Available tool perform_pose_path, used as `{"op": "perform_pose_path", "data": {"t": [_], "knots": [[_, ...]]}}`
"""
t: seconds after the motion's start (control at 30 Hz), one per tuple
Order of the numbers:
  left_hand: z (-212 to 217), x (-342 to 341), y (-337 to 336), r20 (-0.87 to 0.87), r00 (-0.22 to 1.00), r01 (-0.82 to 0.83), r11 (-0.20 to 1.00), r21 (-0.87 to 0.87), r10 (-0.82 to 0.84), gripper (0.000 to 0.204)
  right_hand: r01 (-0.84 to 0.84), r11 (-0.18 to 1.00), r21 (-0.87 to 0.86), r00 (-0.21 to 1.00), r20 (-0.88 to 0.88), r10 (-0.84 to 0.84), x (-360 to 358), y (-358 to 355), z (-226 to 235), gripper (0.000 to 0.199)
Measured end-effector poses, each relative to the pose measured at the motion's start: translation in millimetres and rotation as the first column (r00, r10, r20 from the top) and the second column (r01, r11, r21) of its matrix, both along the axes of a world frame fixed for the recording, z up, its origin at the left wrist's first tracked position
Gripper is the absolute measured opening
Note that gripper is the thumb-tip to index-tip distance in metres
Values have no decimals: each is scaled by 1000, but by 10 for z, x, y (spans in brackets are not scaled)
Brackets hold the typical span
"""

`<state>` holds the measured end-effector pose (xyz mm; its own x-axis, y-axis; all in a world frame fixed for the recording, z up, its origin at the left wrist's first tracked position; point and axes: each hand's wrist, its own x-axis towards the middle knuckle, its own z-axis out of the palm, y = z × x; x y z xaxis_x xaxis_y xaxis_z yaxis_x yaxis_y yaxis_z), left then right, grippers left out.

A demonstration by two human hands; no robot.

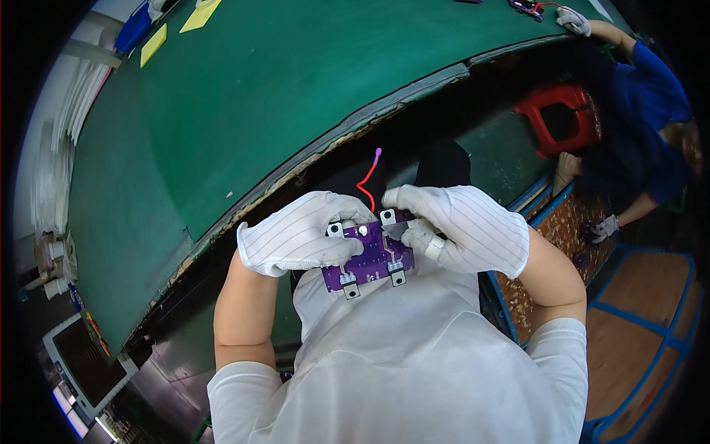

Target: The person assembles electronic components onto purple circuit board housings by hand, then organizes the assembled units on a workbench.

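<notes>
A purple circuit board is held tilted in front of my chest. Black components with metal tabs stick out along its upper and lower edges. My left hand, in a white striped glove, is closed on the board's left side, the thumb lying across its face. Closed at the upper right edge is my gloved right hand, its fingertips close to an upper metal tab. A small greyish shape at those fingertips is too unclear to name. From behind the board's upper edge rises a red wire with a pinkish end.
A green-topped table with a worn front edge lies ahead. Yellow papers and a blue bin sit at its far left. Rightward are a red stool, a speckled board and a co-worker in a blue sleeve, wearing gloves.
</notes>
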<state>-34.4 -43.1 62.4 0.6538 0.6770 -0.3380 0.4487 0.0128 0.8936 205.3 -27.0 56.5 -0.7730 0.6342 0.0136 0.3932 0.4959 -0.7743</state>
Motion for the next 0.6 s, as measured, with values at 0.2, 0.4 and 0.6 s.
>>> {"op": "perform_pose_path", "data": {"t": [0.2,0.4,0.6], "knots": [[-127,-82,-109,-58,998,-36,997,72,40,29,-177,984,-19,982,64,178,-162,35,-64,20],[-171,-106,-91,18,999,-34,998,50,33,31,-197,965,-172,955,189,229,-201,88,20,25],[-182,-74,-76,-29,999,30,995,95,-28,32,-203,963,-176,966,124,226,-164,80,29,20]]}}
